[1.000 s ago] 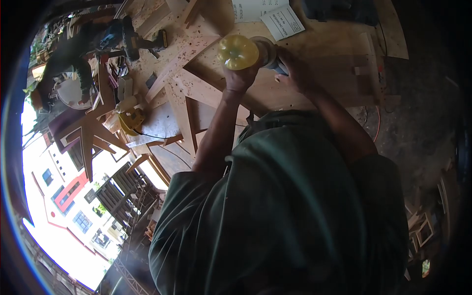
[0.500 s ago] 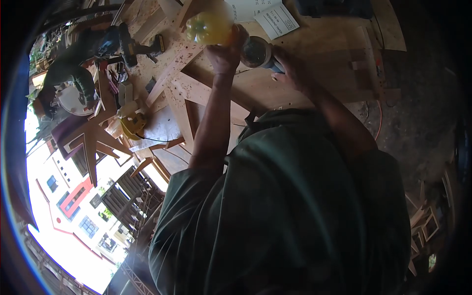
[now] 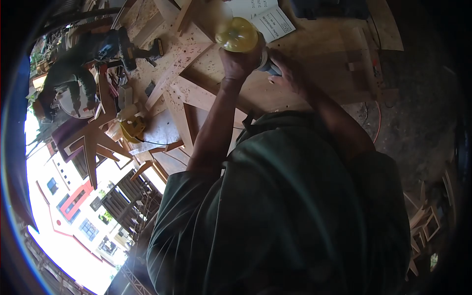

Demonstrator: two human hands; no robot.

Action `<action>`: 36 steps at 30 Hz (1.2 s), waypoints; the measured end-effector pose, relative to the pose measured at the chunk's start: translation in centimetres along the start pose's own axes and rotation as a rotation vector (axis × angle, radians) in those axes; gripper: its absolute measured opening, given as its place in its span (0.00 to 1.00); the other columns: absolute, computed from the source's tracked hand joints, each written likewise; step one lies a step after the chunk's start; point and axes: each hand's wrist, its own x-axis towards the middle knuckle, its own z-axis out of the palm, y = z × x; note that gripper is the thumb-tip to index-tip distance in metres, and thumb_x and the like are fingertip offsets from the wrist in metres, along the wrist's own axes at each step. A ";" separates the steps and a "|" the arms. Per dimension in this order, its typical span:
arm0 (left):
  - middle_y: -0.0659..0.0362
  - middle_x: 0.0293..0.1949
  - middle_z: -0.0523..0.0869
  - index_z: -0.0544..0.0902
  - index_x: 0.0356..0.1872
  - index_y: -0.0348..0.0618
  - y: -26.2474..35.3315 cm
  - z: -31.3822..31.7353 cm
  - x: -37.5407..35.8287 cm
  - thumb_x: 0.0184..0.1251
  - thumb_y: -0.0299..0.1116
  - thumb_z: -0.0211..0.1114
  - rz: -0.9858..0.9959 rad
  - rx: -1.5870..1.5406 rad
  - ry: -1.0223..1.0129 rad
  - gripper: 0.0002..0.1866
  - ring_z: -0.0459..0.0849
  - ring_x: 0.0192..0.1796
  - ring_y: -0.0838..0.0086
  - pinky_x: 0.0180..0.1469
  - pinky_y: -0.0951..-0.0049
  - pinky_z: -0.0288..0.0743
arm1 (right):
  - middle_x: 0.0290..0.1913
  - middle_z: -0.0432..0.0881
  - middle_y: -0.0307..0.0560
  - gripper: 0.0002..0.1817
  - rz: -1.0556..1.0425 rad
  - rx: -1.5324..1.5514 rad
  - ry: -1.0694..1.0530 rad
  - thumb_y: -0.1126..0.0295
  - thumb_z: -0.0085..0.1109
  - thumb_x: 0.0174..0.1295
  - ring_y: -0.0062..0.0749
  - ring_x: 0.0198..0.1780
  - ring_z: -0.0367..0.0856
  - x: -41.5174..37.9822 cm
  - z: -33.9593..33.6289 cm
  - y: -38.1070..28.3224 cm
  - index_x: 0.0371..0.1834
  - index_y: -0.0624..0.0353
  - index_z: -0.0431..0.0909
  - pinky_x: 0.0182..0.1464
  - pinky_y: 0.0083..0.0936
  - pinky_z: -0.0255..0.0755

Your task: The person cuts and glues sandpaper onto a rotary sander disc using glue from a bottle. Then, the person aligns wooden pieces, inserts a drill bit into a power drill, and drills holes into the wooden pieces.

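Note:
My left hand [image 3: 240, 64] is wrapped round a clear plastic bottle [image 3: 237, 35] of yellow colour, its lobed base turned up toward me. Close beside it, my right hand [image 3: 286, 72] grips a grey-blue object [image 3: 270, 65] with a round, pale-rimmed end. The bottle and my left hand now cover most of that round end. Both hands are close together above the wooden workbench [image 3: 314, 64].
A printed paper sheet [image 3: 273, 22] lies beyond my hands. Left of them are wooden pieces [image 3: 177, 69], sawdust, a cordless drill [image 3: 129, 49] and a yellow power tool [image 3: 132, 129]. A dark case [image 3: 329, 7] stands at the far edge. Another person [image 3: 73, 66] bends at the left.
My left hand has moved right with the bottle, up against the object in my right hand. The dark round face of that object was visible before and is now mostly hidden.

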 end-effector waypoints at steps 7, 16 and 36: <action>0.60 0.37 0.89 0.86 0.50 0.51 0.8 0.1 -1.0 0.57 0.37 0.78 -0.132 -0.168 -0.007 0.19 0.91 0.36 0.64 0.38 0.64 0.85 | 0.70 0.76 0.57 0.47 0.031 0.033 -0.004 0.67 0.80 0.50 0.54 0.68 0.78 -0.2 -0.2 -0.1 0.76 0.55 0.67 0.69 0.42 0.74; 0.60 0.37 0.91 0.89 0.41 0.48 2.4 -0.8 -0.8 0.57 0.35 0.78 0.408 0.336 -0.028 0.11 0.90 0.38 0.65 0.38 0.61 0.84 | 0.69 0.77 0.57 0.47 0.019 0.042 0.004 0.68 0.81 0.48 0.53 0.67 0.79 -0.1 0.5 1.0 0.75 0.53 0.68 0.67 0.42 0.75; 0.57 0.44 0.89 0.85 0.50 0.42 1.4 -2.5 -4.5 0.58 0.38 0.83 -0.154 0.017 -0.161 0.22 0.89 0.43 0.66 0.46 0.63 0.83 | 0.67 0.78 0.57 0.46 -0.034 0.091 0.051 0.72 0.80 0.47 0.56 0.67 0.78 0.0 0.8 1.0 0.73 0.53 0.69 0.68 0.43 0.74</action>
